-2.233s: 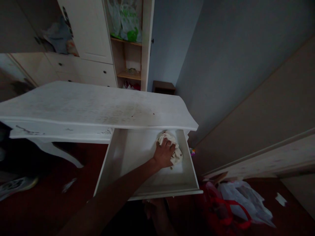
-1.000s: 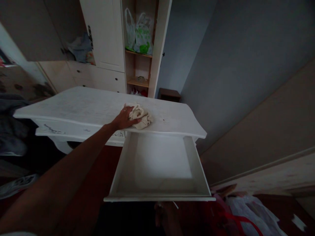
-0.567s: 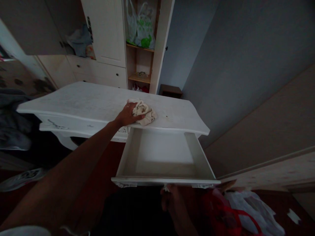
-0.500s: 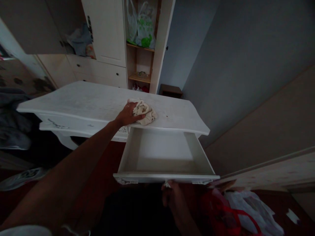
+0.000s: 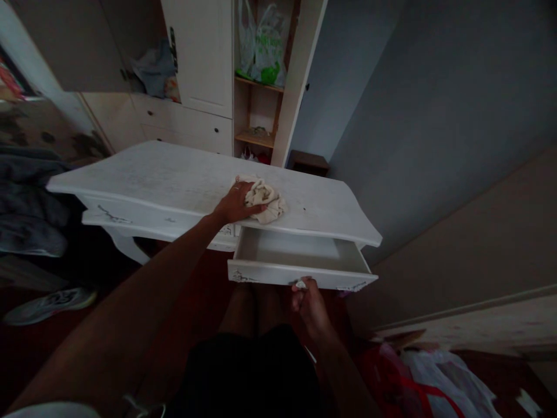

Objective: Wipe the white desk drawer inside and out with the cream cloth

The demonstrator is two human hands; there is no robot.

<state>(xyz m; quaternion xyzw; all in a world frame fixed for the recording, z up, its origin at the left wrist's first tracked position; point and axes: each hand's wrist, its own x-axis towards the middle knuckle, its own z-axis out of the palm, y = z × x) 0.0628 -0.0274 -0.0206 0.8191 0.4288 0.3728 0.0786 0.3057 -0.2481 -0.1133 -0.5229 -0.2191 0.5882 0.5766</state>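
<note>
On top of the white desk [image 5: 174, 174], my left hand [image 5: 237, 202] is closed round a crumpled cream cloth [image 5: 270, 203] close to the front edge. My right hand [image 5: 310, 302] grips the small pale drawer knob [image 5: 300, 284] in the middle of the drawer's front. The drawer [image 5: 278, 273] stands partly pulled out on the desk's right side. Its visible inside holds nothing I can see, and carved trim decorates both ends of its front. A small dark spot shows on the desktop right of the cloth.
A white wardrobe [image 5: 204, 58] stands behind the desk, with plastic bags [image 5: 267, 52] on its shelf. Grey clothing [image 5: 30, 197] lies at the left, above a shoe [image 5: 52, 305]. Red and white bags [image 5: 444, 377] sit on the floor at lower right, beside the wall.
My right hand has pushed the drawer a good way inward, so less of its inside shows. My left hand stays on the cloth at about the same place on the desktop.
</note>
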